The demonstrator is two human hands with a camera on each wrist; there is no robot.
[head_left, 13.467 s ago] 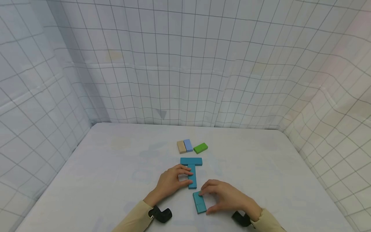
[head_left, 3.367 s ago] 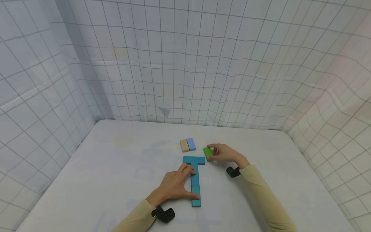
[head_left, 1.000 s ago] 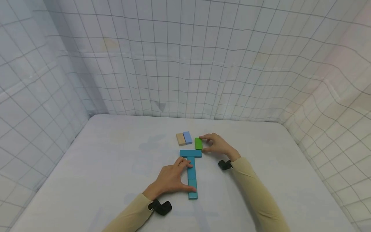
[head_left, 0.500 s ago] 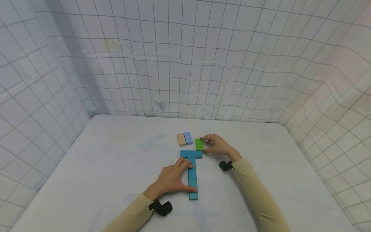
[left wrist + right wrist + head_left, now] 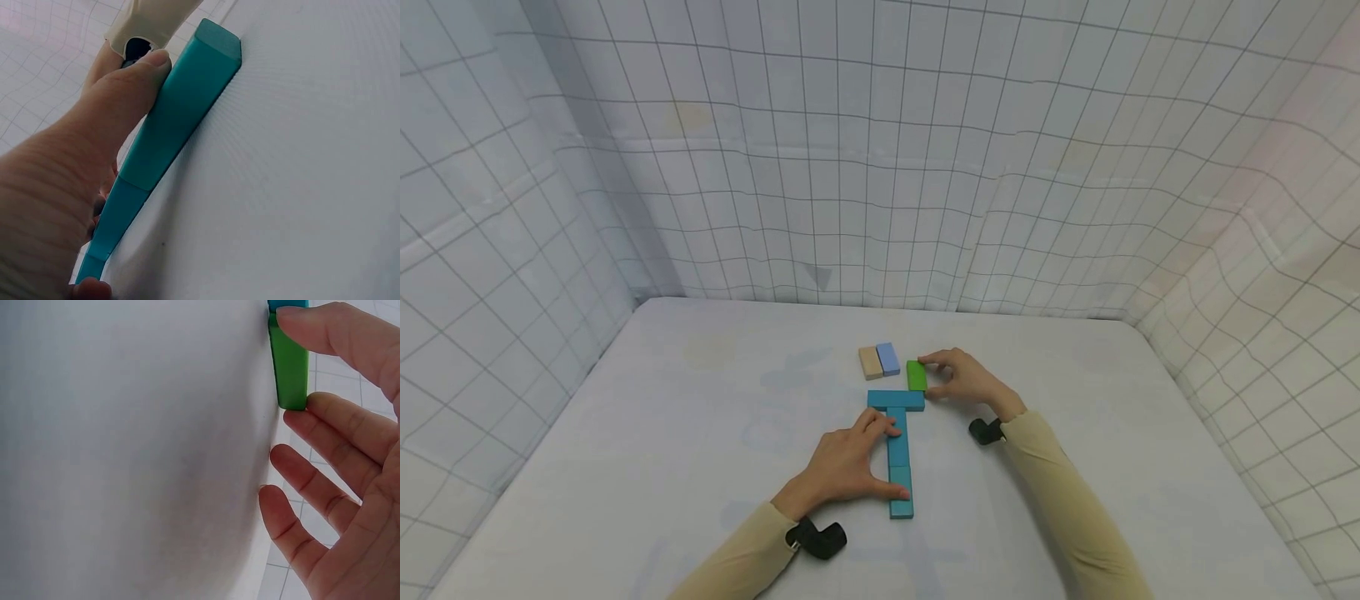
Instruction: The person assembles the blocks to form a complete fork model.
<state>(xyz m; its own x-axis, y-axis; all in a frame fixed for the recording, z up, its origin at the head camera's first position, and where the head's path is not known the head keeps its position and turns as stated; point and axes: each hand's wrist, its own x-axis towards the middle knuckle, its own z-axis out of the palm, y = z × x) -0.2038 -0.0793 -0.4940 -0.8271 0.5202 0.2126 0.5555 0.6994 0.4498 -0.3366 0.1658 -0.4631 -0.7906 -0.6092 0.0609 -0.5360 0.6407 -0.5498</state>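
Teal-blue blocks form a T on the white table: a crossbar (image 5: 896, 401), an upper stem block (image 5: 897, 446) and a lower stem block (image 5: 901, 504), laid end to end. My left hand (image 5: 842, 460) rests along the stem from the left, thumb on the lower block and fingertips on the upper one. Just above the crossbar's right end, a green block (image 5: 916, 376) lies lengthwise away from me. Its near end meets the crossbar. My right hand (image 5: 966, 379) pinches it end to end between thumb and index finger; the other fingers (image 5: 312, 481) spread loosely beyond it.
A tan block (image 5: 871, 363) and a light blue block (image 5: 888, 359) lie side by side behind the T, left of the green block. White grid-patterned curtains (image 5: 880, 167) stand around the back and sides of the table (image 5: 662, 417).
Since the oldest frame, the lower stem block has joined the stem. The right hand has turned the green block and brought it against the crossbar. Over the last second both hands stay nearly still.
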